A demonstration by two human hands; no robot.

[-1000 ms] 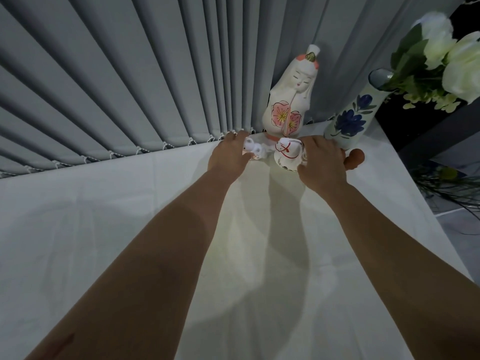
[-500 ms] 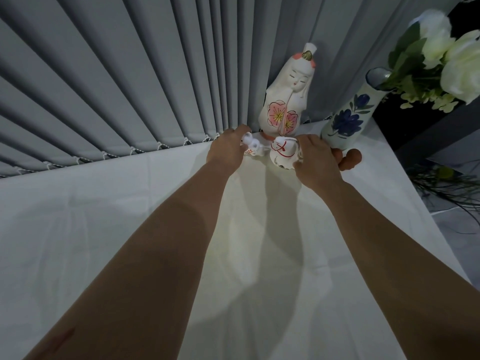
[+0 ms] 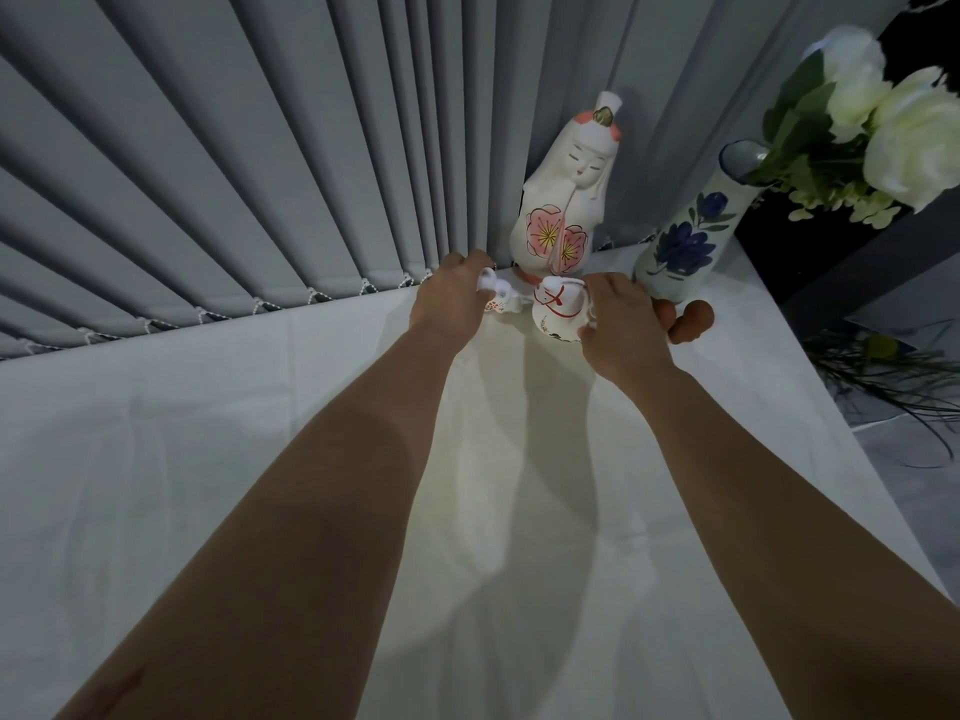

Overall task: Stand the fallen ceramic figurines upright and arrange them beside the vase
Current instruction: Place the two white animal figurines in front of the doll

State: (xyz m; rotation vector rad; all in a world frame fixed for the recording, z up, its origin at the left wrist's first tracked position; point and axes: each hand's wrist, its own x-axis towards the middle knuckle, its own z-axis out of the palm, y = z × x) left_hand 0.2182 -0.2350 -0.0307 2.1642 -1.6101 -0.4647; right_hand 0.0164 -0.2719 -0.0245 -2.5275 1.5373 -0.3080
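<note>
Gripping two small figurines (image 3: 558, 311), one per hand, apparently clamped, before one tall figurine (image 3: 563, 200), one vase (image 3: 680, 241).

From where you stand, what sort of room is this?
Probably a home or a small display corner: a table under a white cloth stands against grey vertical blinds, with a tall ceramic doll and a painted vase of white flowers at the back.
</note>
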